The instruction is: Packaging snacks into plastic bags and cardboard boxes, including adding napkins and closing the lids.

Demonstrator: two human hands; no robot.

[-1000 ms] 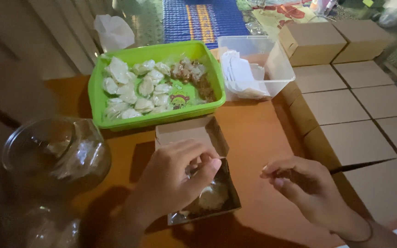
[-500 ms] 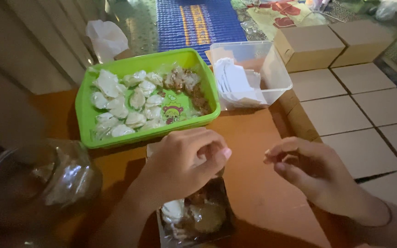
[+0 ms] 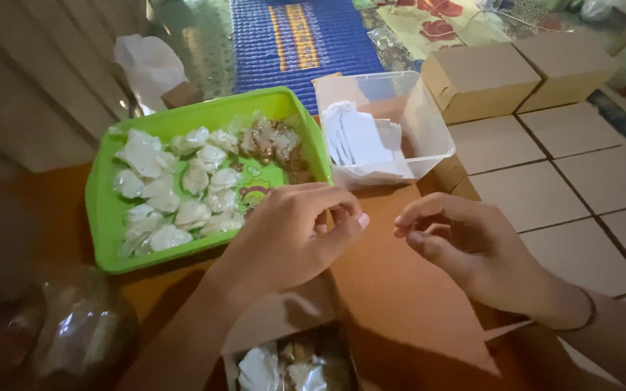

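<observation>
My left hand (image 3: pixel 291 235) hovers over the orange table with its fingers curled and pinched together; I see nothing in them. My right hand (image 3: pixel 465 242) is a little to its right, fingers also curled in, thumb against forefinger, with nothing visible in it. Below my left wrist lies a small open cardboard box (image 3: pixel 277 318) with several wrapped snacks inside, partly cut off by the bottom edge. Just beyond my left hand is a green tray (image 3: pixel 99 217) holding several white wrapped snacks and some brown ones.
A clear plastic tub (image 3: pixel 429 123) with white papers stands behind my hands. Closed brown cardboard boxes (image 3: pixel 545 181) fill the right side, two more stacked at the back. A glass jar (image 3: pixel 81 333) lies at lower left. A white bag (image 3: pixel 150 61) sits far left.
Both hands have lifted away from the open box and moved toward the tray. The view has shifted, so the box now sits at the bottom edge.
</observation>
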